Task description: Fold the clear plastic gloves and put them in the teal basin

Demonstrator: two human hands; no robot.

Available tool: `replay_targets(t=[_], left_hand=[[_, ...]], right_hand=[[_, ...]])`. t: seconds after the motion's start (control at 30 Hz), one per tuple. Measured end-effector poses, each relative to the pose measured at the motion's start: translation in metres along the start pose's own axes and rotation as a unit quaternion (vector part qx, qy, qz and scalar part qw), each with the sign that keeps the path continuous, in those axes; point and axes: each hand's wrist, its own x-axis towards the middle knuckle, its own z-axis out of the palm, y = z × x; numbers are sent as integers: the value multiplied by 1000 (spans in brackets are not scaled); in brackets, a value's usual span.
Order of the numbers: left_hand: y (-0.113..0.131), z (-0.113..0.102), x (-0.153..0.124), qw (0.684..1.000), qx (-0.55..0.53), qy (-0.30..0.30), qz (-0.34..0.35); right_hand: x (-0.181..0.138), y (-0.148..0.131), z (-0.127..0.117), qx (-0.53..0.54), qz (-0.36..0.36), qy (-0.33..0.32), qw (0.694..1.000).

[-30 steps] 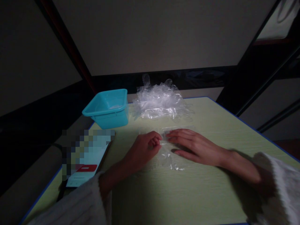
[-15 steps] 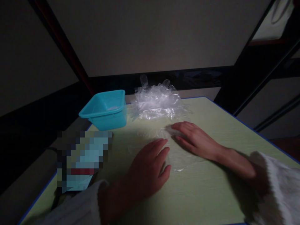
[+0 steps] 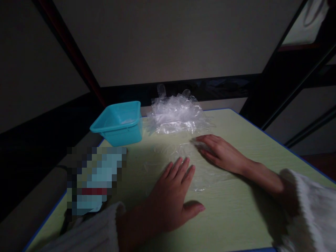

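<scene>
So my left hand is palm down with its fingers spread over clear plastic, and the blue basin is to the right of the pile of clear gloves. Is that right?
Not quite: the head view shows the blue basin to the left of the pile of clear gloves. Your left hand is palm down, its fingers spread over clear plastic.

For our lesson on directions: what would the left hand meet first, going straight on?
Probably the clear plastic lying flat just ahead of the left hand; depth is unclear, so its fingers may be touching it already.
</scene>
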Motion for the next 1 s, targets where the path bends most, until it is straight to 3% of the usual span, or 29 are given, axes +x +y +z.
replay_targets(t=[0.27, 0.47, 0.57, 1.0], left_hand=[[0, 2, -2, 999, 40, 37, -1], [-5, -4, -4, 977, 100, 189, -22], [-11, -9, -2, 964, 118, 235, -45], [-28, -16, 4, 964, 123, 214, -99]], right_hand=[[-2, 9, -1, 16, 9, 10, 1000], [-3, 9, -11, 25, -88, 3, 996], [-5, 11, -13, 29, -135, -17, 990], [-6, 1, -13, 125, -173, -78, 974]])
